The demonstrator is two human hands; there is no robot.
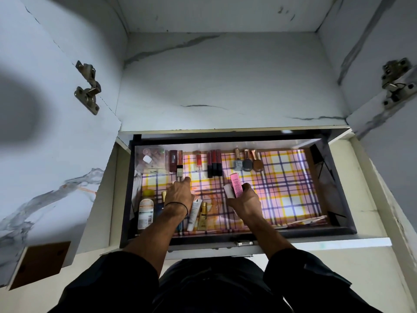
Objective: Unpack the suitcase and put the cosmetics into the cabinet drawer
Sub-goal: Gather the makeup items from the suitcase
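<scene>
The cabinet drawer stands pulled out, lined with plaid paper. My right hand grips a pink tube with a white cap above the drawer's middle. My left hand reaches over the left part, index finger pointing at a small bottle with a black cap; what it holds underneath is hidden. Lip glosses and nail polishes line the back. A white tube, a gold tube and an orange-capped bottle lie at the front left.
A clear case of small items sits in the drawer's back left corner. Open cabinet doors with metal hinges stand on both sides. A marble-patterned shelf lies above the drawer. The drawer's right half shows bare plaid liner.
</scene>
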